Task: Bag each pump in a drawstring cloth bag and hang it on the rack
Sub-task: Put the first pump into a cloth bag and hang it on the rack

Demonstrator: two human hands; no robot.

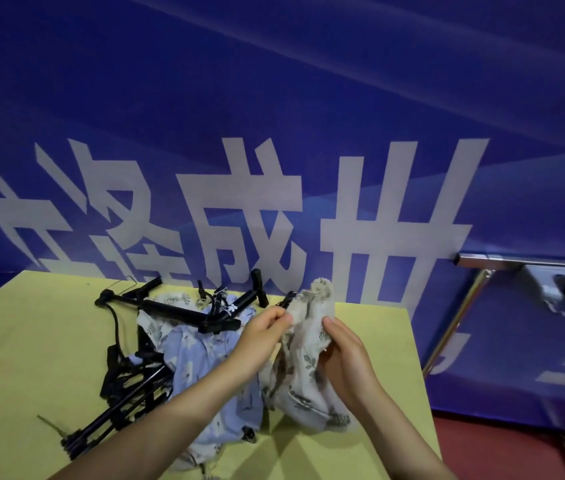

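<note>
A cream drawstring cloth bag (312, 348) with a leaf print stands upright on the yellow-green table (31, 348). My left hand (267, 327) pinches its upper left edge near the neck. My right hand (343, 344) grips the bag's right side. The bag's gathered top sticks up above both hands. Black hand pumps (184, 311) lie in a loose pile left of the bag, mixed with hoses. A pale blue floral bag (205, 368) lies under my left forearm. What the cream bag contains is hidden.
A blue banner (274, 133) with large white characters rises behind the table. At the right, a chrome rack rail (523, 262) and its slanted leg (454, 320) stand beside the table's right edge. Red floor shows at the lower right.
</note>
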